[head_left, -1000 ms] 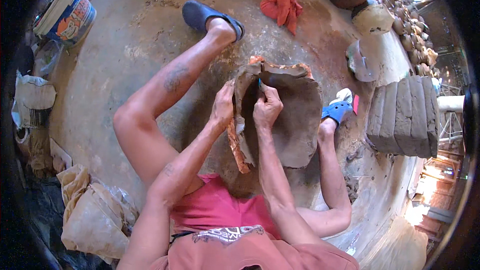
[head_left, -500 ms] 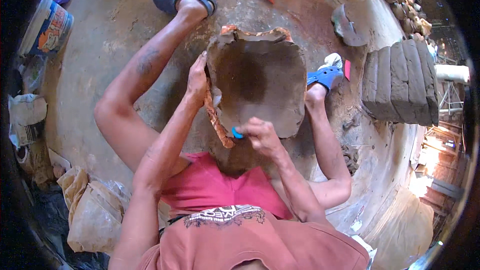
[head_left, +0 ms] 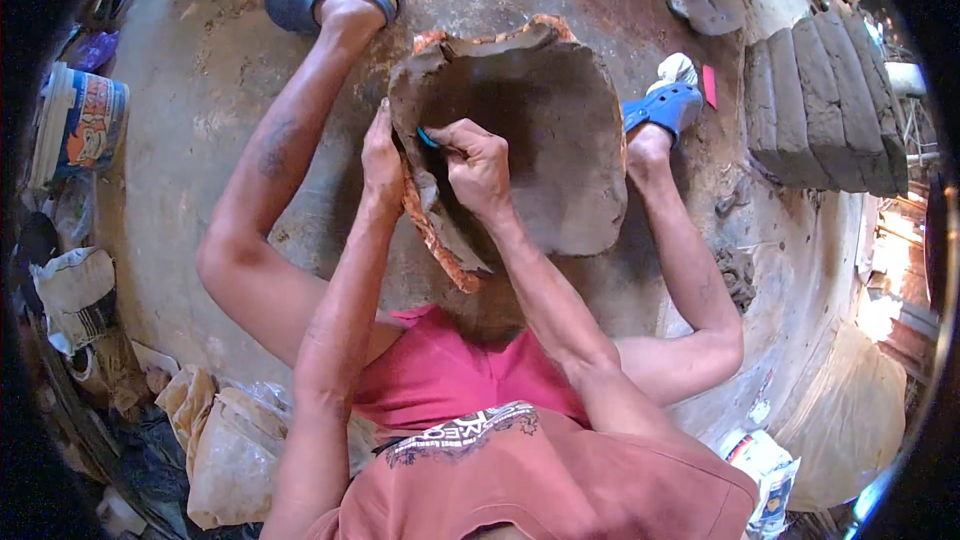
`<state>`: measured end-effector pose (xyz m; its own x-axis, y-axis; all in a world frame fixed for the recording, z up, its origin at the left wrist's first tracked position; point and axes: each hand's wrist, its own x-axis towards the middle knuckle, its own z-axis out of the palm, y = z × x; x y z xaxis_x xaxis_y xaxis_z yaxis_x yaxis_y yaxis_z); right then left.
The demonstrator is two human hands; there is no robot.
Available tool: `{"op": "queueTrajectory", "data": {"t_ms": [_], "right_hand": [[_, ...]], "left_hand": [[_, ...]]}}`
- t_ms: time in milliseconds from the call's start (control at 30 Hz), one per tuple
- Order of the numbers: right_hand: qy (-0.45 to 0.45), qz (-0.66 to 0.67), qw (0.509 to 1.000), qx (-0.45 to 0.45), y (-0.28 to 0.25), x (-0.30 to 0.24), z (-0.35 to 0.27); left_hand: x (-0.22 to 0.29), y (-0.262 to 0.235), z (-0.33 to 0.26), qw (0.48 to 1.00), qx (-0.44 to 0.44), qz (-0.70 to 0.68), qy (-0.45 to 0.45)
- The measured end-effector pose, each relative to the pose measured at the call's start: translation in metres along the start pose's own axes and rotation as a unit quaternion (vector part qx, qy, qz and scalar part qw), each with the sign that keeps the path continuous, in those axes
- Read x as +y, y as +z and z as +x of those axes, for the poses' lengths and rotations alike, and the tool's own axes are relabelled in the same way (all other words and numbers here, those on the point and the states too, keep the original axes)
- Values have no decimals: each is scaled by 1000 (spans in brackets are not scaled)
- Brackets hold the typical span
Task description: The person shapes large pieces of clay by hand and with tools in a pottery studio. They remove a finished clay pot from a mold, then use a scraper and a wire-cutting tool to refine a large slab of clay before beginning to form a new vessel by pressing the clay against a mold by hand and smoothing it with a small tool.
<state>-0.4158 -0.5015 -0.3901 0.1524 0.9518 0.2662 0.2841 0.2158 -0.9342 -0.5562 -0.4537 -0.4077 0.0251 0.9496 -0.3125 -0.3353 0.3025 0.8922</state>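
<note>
- The big clay pot (head_left: 520,130) sits on the floor (head_left: 200,70) between the person's legs, mouth facing up.
- The left hand (head_left: 381,155) lies flat on the outside of the wall, fingers together, pressing in.
- The right hand (head_left: 478,162) is inside the pot, pinching a small blue scraper (head_left: 427,137) against the rim.
- To do this well, I think both hands should push evenly, so the soft wall stays the same thickness.
- The clay looks wet, brown and smooth inside; the rim is bumpy and orange.
- Grey clay slabs (head_left: 822,100) stand well apart on the right.
- A bucket (head_left: 78,125) stands at the left.
</note>
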Motion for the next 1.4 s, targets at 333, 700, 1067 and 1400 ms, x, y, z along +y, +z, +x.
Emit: {"op": "queueTrajectory", "data": {"t_ms": [333,700,1067,1400], "right_hand": [[8,-64,959,-277,-127,-43,-91],[-167,-344,916,124,-30,39,46],[-113,-308,921,-212,-70,24,-44],[-165,-361,914,-83,-109,-59,-14]], "left_hand": [[18,10,-9,997,65,-18,-22],[13,12,-11,994,-9,-91,-55],[-12,2,6,981,-49,-170,-76],[-8,-3,-19,974,-85,-208,9]]}}
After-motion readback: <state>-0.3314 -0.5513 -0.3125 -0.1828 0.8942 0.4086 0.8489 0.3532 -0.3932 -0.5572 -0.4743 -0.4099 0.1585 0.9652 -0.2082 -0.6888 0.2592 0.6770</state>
